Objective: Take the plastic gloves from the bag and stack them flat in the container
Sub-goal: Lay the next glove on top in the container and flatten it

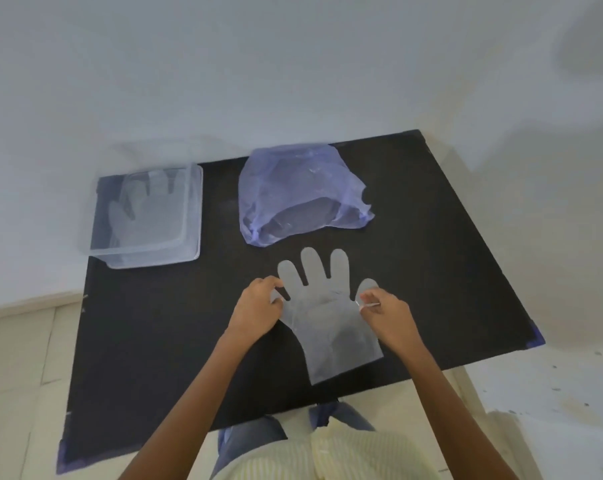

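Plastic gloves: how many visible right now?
2. One glove flat on the black table, both hands at its edges; one glove in the container. More may be stacked there or hidden in the purple bag.

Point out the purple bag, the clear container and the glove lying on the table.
purple bag [293, 188]: head view, upper face.
clear container [189, 209]: head view, right wall.
glove [331, 323]: head view, palm.

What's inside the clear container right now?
The clear container holds at least one plastic glove lying flat, fingers pointing away from the person. Whether more gloves lie stacked beneath it cannot be told through the translucent layers.
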